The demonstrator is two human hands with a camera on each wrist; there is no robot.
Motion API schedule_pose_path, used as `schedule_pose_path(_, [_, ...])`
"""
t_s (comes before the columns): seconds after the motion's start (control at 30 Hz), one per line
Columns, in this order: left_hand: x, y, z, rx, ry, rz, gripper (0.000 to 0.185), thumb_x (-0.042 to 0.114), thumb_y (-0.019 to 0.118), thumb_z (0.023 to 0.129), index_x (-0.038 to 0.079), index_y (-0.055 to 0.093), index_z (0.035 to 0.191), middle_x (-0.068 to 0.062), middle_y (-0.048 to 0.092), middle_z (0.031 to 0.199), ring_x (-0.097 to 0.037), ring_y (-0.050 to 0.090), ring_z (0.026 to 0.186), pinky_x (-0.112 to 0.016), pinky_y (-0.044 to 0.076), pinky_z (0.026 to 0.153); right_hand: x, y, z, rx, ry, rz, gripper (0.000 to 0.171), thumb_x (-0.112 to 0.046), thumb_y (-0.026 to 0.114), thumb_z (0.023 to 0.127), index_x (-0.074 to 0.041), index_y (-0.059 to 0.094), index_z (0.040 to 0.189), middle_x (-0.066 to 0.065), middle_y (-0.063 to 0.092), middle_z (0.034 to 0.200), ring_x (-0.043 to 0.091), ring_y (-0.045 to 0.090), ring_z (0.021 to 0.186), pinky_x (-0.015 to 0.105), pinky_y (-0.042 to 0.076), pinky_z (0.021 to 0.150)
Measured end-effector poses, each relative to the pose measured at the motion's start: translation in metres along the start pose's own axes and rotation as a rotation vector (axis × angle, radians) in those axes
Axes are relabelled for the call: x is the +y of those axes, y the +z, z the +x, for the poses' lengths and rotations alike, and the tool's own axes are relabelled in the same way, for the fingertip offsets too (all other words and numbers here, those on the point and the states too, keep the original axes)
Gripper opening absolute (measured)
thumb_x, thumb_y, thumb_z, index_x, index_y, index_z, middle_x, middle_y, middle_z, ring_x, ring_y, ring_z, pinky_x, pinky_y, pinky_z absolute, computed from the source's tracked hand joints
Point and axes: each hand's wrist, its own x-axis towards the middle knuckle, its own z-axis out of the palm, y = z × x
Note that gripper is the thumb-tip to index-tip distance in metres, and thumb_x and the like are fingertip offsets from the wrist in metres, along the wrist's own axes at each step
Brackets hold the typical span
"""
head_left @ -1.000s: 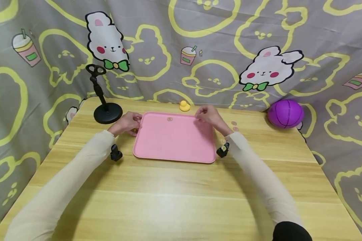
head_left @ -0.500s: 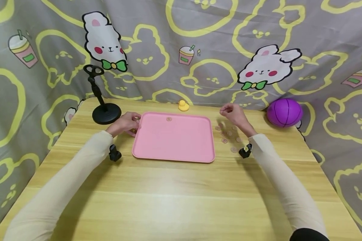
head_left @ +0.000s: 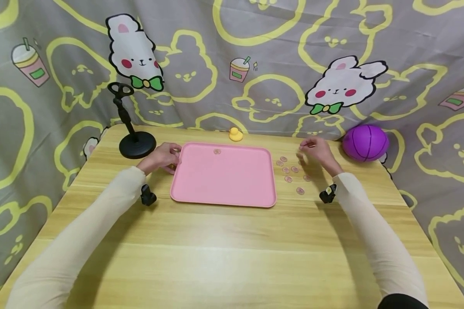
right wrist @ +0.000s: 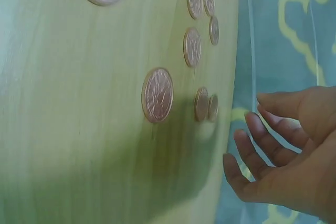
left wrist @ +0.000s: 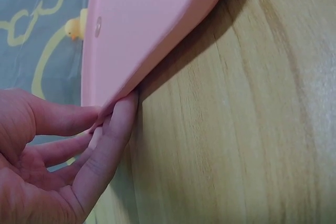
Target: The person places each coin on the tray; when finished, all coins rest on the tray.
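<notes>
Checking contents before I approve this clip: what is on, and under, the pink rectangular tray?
One round copper-coloured coin lies on the pink rectangular tray, near its far edge. The tray covers whatever is beneath, so that cannot be seen.

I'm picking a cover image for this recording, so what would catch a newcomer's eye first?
Probably the pink tray, toward the far side of the wooden table, with the left hand pinching its edge. Next, the vivid purple ball by the table's far right corner. Behind everything spreads a grey curtain of cartoon rabbits.
</notes>
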Motion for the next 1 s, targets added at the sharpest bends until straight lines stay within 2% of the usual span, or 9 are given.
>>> schedule_pose_path(0.07, [-0.001, -0.001, 0.0, 0.0, 0.001, -0.002, 0.068, -0.003, 0.053, 0.097, -0.009, 0.027, 0.16, -0.027, 0.051, 0.128, -0.03, 0.067, 0.096, -0.035, 0.065, 0.071, 0.006, -0.002, 0.001, -0.023, 0.027, 0.016, 0.028, -0.01, 0.062, 0.104, 0.012, 0.063, 0.122, 0.032, 0.063, 0.124, 0.035, 0.059, 0.111, 0.033, 0.047, 0.094])
schedule_pose_path(0.23, [0.0, -0.002, -0.001, 0.013, 0.002, 0.0, 0.067, -0.003, 0.054, 0.098, -0.009, 0.028, 0.16, -0.028, 0.051, 0.128, -0.029, 0.067, 0.095, -0.036, 0.066, 0.071, 0.016, -0.007, 0.002, -0.103, 0.104, 0.052, 0.034, -0.015, 0.065, 0.104, 0.01, 0.061, 0.126, 0.018, 0.065, 0.116, 0.017, 0.051, 0.095, 0.024, 0.044, 0.079])
schedule_pose_path(0.4, [0.0, 0.0, -0.001, 0.017, 0.012, -0.013, 0.065, -0.005, 0.053, 0.097, -0.01, 0.031, 0.159, -0.028, 0.052, 0.128, -0.027, 0.066, 0.093, -0.034, 0.065, 0.07, 0.023, -0.005, -0.002, -0.177, 0.176, 0.106, 0.042, -0.019, 0.064, 0.105, 0.009, 0.055, 0.134, 0.007, 0.061, 0.112, 0.011, 0.047, 0.091, 0.024, 0.042, 0.08])
schedule_pose_path(0.63, [-0.002, 0.001, -0.003, 0.025, -0.014, -0.003, 0.066, -0.005, 0.052, 0.096, -0.009, 0.032, 0.159, -0.027, 0.052, 0.128, -0.025, 0.065, 0.09, -0.033, 0.064, 0.069, 0.029, 0.01, -0.002, -0.112, 0.097, 0.145, 0.035, -0.009, 0.069, 0.101, 0.014, 0.056, 0.123, 0.0, 0.059, 0.09, 0.003, 0.05, 0.075, 0.017, 0.044, 0.065])
schedule_pose_path(0.83, [-0.001, 0.002, -0.002, 0.041, -0.027, 0.023, 0.065, -0.002, 0.05, 0.098, -0.006, 0.032, 0.16, -0.026, 0.051, 0.131, -0.028, 0.066, 0.097, -0.037, 0.065, 0.073, 0.027, 0.013, -0.001, -0.131, 0.086, 0.122, 0.028, -0.006, 0.066, 0.102, 0.013, 0.054, 0.118, 0.004, 0.056, 0.092, 0.003, 0.051, 0.074, 0.017, 0.043, 0.065])
schedule_pose_path(1.0, [-0.001, 0.008, 0.002, 0.052, -0.017, 0.003, 0.061, -0.001, 0.048, 0.1, -0.006, 0.034, 0.16, -0.028, 0.053, 0.129, -0.026, 0.067, 0.09, -0.036, 0.065, 0.073, 0.024, 0.005, 0.001, -0.101, 0.126, 0.126, 0.021, -0.007, 0.066, 0.101, 0.008, 0.054, 0.111, 0.005, 0.059, 0.093, 0.007, 0.048, 0.072, 0.022, 0.042, 0.063])
